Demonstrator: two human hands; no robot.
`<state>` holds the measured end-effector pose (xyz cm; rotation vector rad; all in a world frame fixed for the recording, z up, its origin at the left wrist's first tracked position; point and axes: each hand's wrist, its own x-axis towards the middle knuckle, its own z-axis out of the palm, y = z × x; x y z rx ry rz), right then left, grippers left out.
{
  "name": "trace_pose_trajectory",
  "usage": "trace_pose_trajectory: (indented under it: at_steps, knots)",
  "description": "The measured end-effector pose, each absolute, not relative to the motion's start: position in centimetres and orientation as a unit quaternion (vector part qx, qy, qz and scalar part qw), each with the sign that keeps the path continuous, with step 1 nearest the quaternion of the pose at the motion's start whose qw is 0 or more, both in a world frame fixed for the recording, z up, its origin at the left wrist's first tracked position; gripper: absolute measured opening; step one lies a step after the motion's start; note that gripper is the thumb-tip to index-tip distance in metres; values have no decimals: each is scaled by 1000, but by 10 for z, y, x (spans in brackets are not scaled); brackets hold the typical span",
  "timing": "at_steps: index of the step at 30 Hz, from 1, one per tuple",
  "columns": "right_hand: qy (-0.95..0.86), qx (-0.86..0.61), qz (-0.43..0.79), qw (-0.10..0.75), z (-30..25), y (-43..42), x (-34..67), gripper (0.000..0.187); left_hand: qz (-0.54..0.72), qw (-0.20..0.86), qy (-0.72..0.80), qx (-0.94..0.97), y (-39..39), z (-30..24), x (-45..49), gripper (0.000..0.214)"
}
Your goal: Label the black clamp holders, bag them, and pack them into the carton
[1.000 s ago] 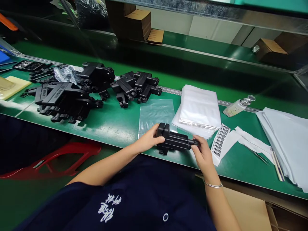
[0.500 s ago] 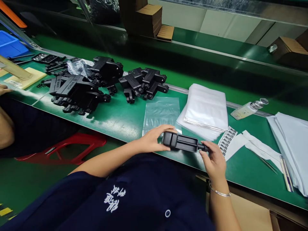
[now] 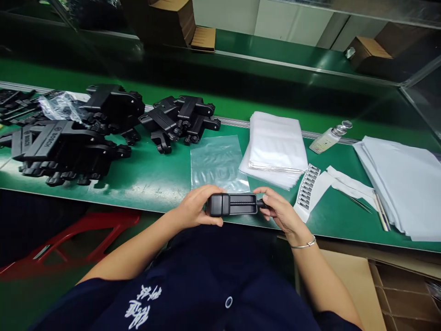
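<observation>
Both hands hold one black plastic part (image 3: 234, 204) level over the near edge of the green bench (image 3: 161, 177). My left hand (image 3: 196, 208) wraps its thick left end. At its narrow right end, my right hand (image 3: 277, 210) pinches it; that wrist wears a thin bracelet. A clear plastic bag (image 3: 217, 163) lies flat just beyond the part. More black parts of the same kind sit in heaps at the left (image 3: 62, 147) and centre left (image 3: 179, 119).
A stack of white bags (image 3: 275, 147) lies right of the clear bag. A barcode label strip (image 3: 308, 187), white backing paper, tweezers, a small bottle (image 3: 329, 138) and a large pile of white sheets (image 3: 403, 184) fill the right. Cardboard boxes stand behind; a red stool below left.
The black part has been turned in my hands and drawn slightly closer to the bench edge. My view has swung right, so the blue bin and another person's arm at left are out of view.
</observation>
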<state>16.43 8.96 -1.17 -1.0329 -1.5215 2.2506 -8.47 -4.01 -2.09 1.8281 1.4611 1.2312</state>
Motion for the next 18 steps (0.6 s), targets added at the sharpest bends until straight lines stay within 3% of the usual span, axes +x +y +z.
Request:
trace_pose_trajectory:
  at_steps: [5, 8, 11, 18]
  knots:
    - [-600, -344, 680, 244, -22, 87, 159, 52, 527, 245, 637, 507, -40, -25, -82, 73]
    - [-676, -344, 590, 277, -29, 81, 153, 41, 591, 276, 625, 429, -35, -31, -80, 75]
    - [-655, -343, 605, 294, -32, 75, 142, 34, 619, 310, 605, 392, -30, -37, -79, 73]
    - [-605, -336, 647, 321, -29, 75, 125, 37, 633, 350, 586, 364, -30, -39, -79, 65]
